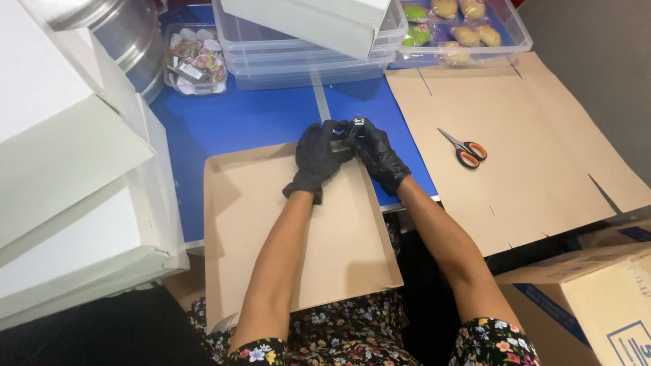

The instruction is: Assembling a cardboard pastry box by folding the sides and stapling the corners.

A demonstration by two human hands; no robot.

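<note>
Both my hands wear black gloves and meet at the far edge of a brown cardboard sheet (298, 237) that lies over the blue table (251, 122) and my lap. My left hand (317, 161) and my right hand (376, 152) are closed together around a small dark object with a metal part (355, 126), held just above the sheet's top edge. The fingers hide most of the object, so I cannot tell what it is.
Scissors with orange and black handles (464, 149) lie on a large flat cardboard piece (536, 149) to the right. Clear plastic bins (305, 54) stand at the back, one with round items (461, 27). White boxes (68, 169) are stacked left. A cardboard box (597, 298) sits lower right.
</note>
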